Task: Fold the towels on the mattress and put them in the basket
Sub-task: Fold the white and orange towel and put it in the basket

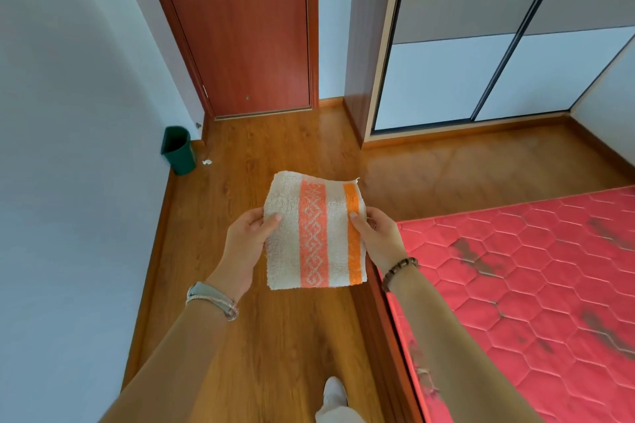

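Holding a folded white towel (314, 233) with 2 orange stripes over the wooden floor (275, 336), I pinch its left edge in my left hand (252, 240) and its right edge in my right hand (376, 233), thumbs on top, fingers curled beneath. With the red mattress (532, 268) just beside me and the green wastebasket (178, 149) well ahead by the door (247, 38), I judge the loose layers could sag open or drop.

towel (314, 233) is rough nubby terry cloth, floor (275, 336) glossy wood laminate, mattress (549, 285) quilted fabric, kinda stained
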Tool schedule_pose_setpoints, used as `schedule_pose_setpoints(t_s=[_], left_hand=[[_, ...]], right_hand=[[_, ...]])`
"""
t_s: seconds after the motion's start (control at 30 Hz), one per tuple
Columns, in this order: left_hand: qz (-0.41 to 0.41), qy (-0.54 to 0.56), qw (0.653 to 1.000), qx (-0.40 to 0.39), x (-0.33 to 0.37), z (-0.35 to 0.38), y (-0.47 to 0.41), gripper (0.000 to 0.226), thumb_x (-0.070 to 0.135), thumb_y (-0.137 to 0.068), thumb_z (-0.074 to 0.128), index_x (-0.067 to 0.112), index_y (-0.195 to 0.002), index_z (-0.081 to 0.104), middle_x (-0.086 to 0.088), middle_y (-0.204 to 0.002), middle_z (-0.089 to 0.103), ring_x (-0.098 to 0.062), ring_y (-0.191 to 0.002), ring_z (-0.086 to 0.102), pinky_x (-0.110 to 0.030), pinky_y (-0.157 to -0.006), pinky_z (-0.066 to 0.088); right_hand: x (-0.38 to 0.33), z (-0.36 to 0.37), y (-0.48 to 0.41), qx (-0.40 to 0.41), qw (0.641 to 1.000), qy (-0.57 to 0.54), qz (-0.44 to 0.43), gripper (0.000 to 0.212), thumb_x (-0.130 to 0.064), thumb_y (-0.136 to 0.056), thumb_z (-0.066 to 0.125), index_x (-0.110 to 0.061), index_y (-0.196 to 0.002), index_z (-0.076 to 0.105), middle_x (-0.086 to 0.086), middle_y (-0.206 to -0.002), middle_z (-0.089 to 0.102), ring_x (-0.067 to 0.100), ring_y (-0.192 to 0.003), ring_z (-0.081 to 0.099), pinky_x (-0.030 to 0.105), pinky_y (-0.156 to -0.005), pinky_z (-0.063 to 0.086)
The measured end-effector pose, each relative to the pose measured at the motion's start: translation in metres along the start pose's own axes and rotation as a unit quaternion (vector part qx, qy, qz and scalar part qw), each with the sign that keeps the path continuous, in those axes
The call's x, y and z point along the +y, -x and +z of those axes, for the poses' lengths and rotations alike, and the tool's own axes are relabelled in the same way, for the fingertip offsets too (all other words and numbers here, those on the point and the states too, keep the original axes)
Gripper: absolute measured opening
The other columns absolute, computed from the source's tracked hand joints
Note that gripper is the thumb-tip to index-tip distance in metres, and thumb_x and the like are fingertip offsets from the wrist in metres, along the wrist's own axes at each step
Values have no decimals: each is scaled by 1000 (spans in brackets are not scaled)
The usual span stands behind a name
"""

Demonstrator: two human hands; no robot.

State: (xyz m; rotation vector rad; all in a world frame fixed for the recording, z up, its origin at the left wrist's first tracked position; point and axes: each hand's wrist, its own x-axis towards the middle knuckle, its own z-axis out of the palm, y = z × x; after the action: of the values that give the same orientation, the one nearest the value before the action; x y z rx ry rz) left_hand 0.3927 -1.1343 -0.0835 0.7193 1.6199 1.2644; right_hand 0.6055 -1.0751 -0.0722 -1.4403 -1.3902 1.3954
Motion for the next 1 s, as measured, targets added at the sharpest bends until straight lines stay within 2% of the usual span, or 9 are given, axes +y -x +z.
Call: schedule_pose_setpoints(t_s=[0.1, 0.17, 0.33, 0.43, 0.53, 0.7, 0.83, 0.9, 1.0], left_hand=[[3, 5, 1000, -2, 16, 12, -33, 38, 31, -92, 68, 16, -125, 62, 4, -114, 71, -15, -106, 68, -38, -93, 55], [2, 4, 1000, -3, 22, 20, -53, 37, 32, -93, 67, 16, -125, 61, 5, -114, 71, -15, -107, 68, -38, -93, 55], [-16, 13, 1000, -21, 31, 41, -104, 37, 28, -94, 66, 13, -127, 60, 3, -114, 70, -14, -105, 67, -40, -96, 55], [-29, 2, 998, -48, 37, 55, -142, 39, 30, -94, 66, 14, -128, 60, 0, -118, 69, -17, -109, 66, -45, -100, 53], [-29, -1, 997, -77, 51, 68, -187, 40, 30, -93, 68, 13, -128, 60, -1, -118, 69, -17, -109, 66, -46, -101, 52], [-27, 2, 993, -114, 80, 77, -276, 40, 28, -91, 70, 14, -127, 60, 0, -116, 72, -16, -108, 68, -44, -101, 52], [-24, -25, 988, -149, 106, 68, -349, 29, 31, -91, 70, 21, -118, 65, 0, -113, 73, -18, -108, 69, -47, -101, 52], [-20, -36, 986, -163, 120, 63, -382, 35, 34, -89, 71, 20, -121, 64, 1, -114, 73, -19, -109, 68, -49, -102, 50], [-21, -35, 985, -170, 138, 59, -427, 43, 34, -89, 71, 17, -128, 61, 1, -117, 73, -18, -112, 67, -48, -104, 49]], right_hand=[[-14, -5, -36, 3, 1000, -8, 2, 8, -31, -97, 56, -27, -94, 63, 16, -110, 68, 36, -103, 64, 52, -89, 53], [-18, -8, -56, 8, 1000, -11, 4, 9, -31, -97, 56, -26, -96, 63, 15, -109, 69, 34, -102, 65, 51, -89, 54], [-21, -12, -110, 9, 999, -20, 23, 9, -29, -98, 55, -28, -93, 62, -2, -94, 68, 17, -87, 65, 38, -85, 57], [-21, -16, -143, 28, 999, -25, 38, 9, -28, -98, 55, -30, -92, 61, -7, -94, 68, 13, -87, 66, 26, -76, 56], [-27, -19, -182, 53, 997, -24, 53, 8, -30, -97, 55, -26, -100, 61, -8, -96, 67, 9, -90, 65, 22, -75, 53], [-46, -7, -260, 91, 992, -43, 71, 12, -29, -97, 55, -22, -103, 62, -5, -99, 68, 15, -95, 66, 30, -84, 55], [-66, 17, -320, 123, 987, -52, 86, 8, -31, -97, 55, -30, -92, 61, -3, -102, 69, 17, -98, 66, 37, -90, 55], [-76, 31, -345, 134, 985, -64, 93, 8, -32, -97, 55, -31, -92, 60, -4, -102, 68, 17, -99, 66, 38, -92, 54], [-89, 49, -382, 144, 979, -93, 115, 10, -33, -97, 55, -26, -101, 60, -3, -107, 67, 19, -104, 65, 40, -95, 53]])
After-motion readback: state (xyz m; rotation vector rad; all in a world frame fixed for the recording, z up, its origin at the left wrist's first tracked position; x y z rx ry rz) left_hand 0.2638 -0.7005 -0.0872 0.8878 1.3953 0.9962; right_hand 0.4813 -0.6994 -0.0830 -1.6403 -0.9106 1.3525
